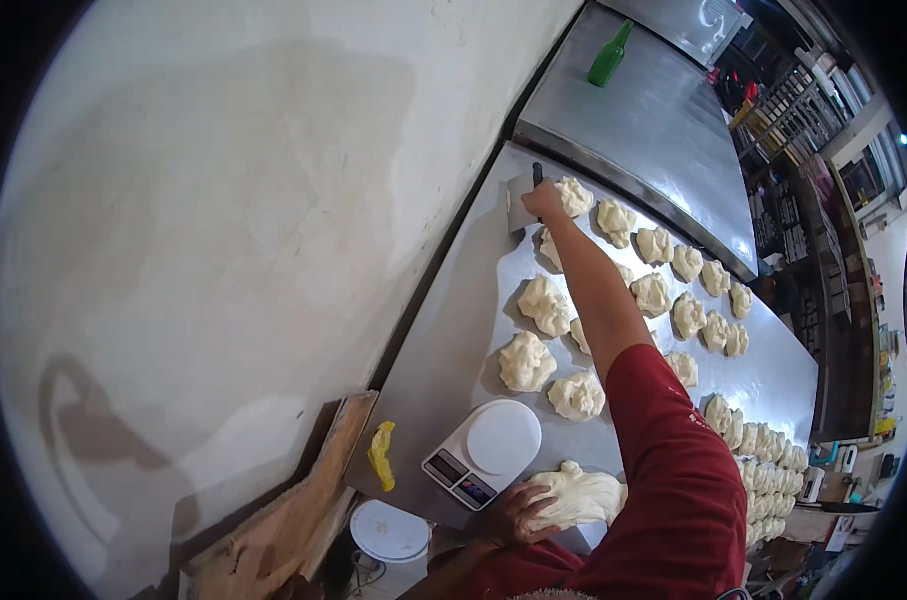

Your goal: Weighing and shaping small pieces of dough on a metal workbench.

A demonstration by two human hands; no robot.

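Observation:
My right hand [545, 200] is stretched far across the steel table, closed round the black handle of a dough scraper [519, 208]. Its flat metal blade stands by the wall-side edge, beside the farthest dough lump [574, 197]. Low in the view, my left hand [519, 514] grips the side of a large, soft mass of pale dough [579, 497], which my right sleeve partly covers. Just beyond that hand sits a white kitchen scale [504, 437] with a bare round plate. Separate dough lumps [527, 362] lie in rows under and around my right arm.
Many smaller dough pieces [749, 440] line the right end of the table [414, 400]. A yellow scrap [382, 455] lies near the left edge. Behind is a raised steel surface with a green bottle [610, 58]. A wall, wooden boards [284, 510] and a white stool [391, 530] border the left.

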